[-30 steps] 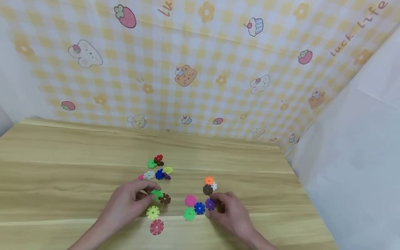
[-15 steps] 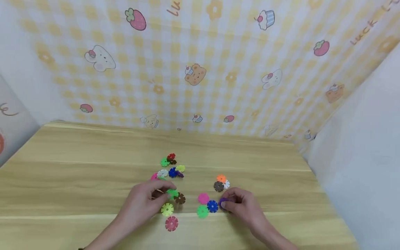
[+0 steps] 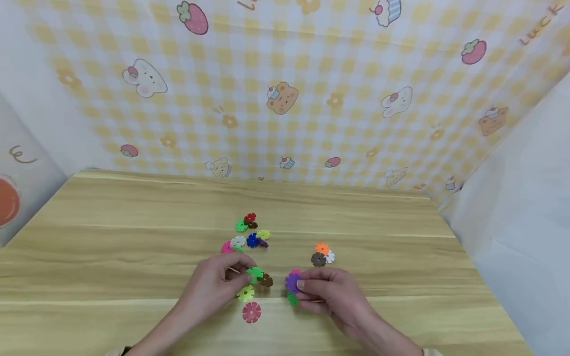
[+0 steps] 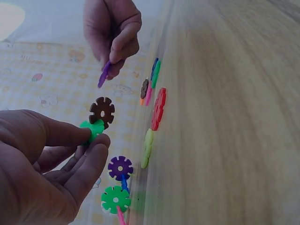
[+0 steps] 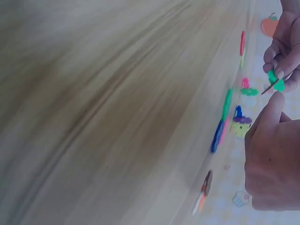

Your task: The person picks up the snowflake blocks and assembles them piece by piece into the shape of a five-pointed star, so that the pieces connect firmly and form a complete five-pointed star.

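My left hand pinches a green notched snowflake disc between thumb and fingers. A brown snowflake disc is slotted into that green one, standing out toward the right, above the table. Facing it, my right hand grips a purple snowflake disc by its edge, with a small gap between purple and brown. Behind the right hand in the head view, a pink disc and a green disc partly show on the table. Below the left hand lie a yellow disc and a rose-red disc.
Joined discs in red, green and brown lie farther back. Nearer are blue, yellow and purple ones, beside white and pink. An orange, grey-brown and white group lies right. A checked cloth hangs behind the table.
My right hand has taken hold of the purple disc, lifted it and brought it left toward the brown one. The left hand keeps its hold on the green disc. The head view has shifted.
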`<state>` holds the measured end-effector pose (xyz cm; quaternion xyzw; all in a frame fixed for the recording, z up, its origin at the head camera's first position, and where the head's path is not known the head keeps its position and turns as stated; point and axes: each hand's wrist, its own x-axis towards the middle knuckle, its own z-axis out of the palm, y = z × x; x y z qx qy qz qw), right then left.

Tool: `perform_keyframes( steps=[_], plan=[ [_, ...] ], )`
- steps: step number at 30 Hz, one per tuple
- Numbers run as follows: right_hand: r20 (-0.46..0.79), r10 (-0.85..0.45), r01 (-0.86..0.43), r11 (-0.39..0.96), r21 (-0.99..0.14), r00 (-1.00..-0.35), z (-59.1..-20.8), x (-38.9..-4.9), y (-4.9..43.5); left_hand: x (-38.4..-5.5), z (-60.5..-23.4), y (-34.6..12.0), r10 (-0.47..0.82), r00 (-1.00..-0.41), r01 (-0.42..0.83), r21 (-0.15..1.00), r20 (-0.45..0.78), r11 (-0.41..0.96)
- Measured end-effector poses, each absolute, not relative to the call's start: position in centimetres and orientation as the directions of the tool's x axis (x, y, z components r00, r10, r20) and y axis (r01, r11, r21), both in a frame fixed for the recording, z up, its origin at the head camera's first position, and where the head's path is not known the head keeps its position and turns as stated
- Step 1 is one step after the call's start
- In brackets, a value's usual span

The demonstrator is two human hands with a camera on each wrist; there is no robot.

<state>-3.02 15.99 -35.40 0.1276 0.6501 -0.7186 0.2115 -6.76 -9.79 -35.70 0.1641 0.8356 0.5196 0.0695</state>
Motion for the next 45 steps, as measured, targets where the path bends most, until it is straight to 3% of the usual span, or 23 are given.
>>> perform_keyframes(
  steps=[15,45],
  plan=[
    [-0.5,-0.176,0.517,-0.07,-0.853,-0.848,-35.9,-3.8,13.4,-7.0,-35.4,-9.6,0.487,-0.871,0.25,0.906,0.056,0.343],
    [-0.481,-0.185,0.498,-0.056,-0.865,-0.857,-35.7,-3.5,13.0,-6.2,-35.3,-9.2,0.43,-0.889,0.346,0.845,0.157,0.407]
  ],
)
